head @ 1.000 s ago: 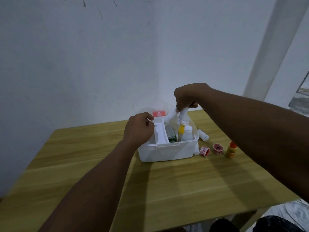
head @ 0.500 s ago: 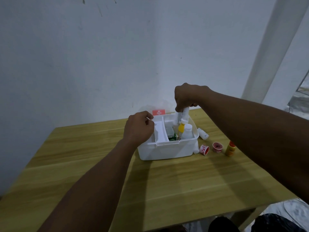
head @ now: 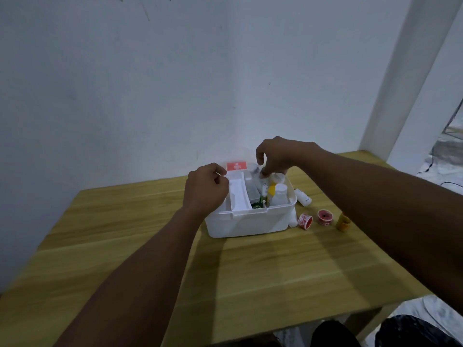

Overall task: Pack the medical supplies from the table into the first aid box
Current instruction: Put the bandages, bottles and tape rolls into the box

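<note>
The white first aid box (head: 250, 222) stands open at the table's far middle, its clear lid with a red cross label (head: 236, 166) tipped back. My left hand (head: 205, 191) grips the box's left rim beside the white inner tray (head: 238, 196). Above the right compartment, my right hand (head: 278, 156) pinches a white tube (head: 260, 180) that stands low among the contents. A yellow-capped bottle (head: 271, 189), a white bottle (head: 280, 195) and a green packet (head: 258, 204) sit inside.
On the table right of the box lie a white bottle on its side (head: 303, 198), a white roll against the box wall (head: 292, 220), two red tape rolls (head: 305, 220) (head: 325, 217) and a small yellow bottle (head: 343, 222). A wall rises close behind; the table edge (head: 350, 314) is near.
My right hand has come down with the white tube, which now sits deeper in the box's right compartment. My left hand has stayed on the rim.
</note>
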Motion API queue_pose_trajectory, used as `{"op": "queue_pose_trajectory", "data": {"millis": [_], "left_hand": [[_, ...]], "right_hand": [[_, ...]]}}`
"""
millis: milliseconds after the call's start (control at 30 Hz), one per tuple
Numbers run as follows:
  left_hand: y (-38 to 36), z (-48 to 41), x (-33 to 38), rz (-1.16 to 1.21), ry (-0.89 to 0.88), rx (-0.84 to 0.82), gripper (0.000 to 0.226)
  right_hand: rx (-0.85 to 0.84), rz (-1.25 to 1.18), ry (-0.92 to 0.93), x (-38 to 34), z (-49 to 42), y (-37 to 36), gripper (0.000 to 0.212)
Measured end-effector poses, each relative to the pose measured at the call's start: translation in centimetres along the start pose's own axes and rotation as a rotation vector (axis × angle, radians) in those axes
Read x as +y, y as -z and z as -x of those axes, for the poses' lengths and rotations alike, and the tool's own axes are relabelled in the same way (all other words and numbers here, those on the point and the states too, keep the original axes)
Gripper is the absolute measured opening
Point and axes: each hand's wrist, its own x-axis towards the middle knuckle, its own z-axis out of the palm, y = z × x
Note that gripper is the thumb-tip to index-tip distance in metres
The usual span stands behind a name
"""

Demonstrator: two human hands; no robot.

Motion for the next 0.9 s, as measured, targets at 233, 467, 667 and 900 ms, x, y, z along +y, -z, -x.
{"op": "queue_pose_trajectory", "data": {"millis": [233,467,667,900], "left_hand": [[0.1,0.1,0.2,0.015,0.006,0.003,0.025],[0.1,0.1,0.1,0.003,-0.003,0.014,0.024],[0.1,0.2,0.2,0.022,0.012,0.02,0.024],[0.2,0.2,0.1,0.015,0.013,0.038,0.021]], "right_hand": [[0.081,-0.129,0.054,1.3,0.5,-0.2,0.013],[0.113,-0.033,0.124,0.7,-0.2,-2.4,0.051],[0.115,-0.052,0.166,0.8,0.0,-1.3,0.031],[0.091,-0.117,0.09,1.3,-0.2,-2.2,0.026]]}}
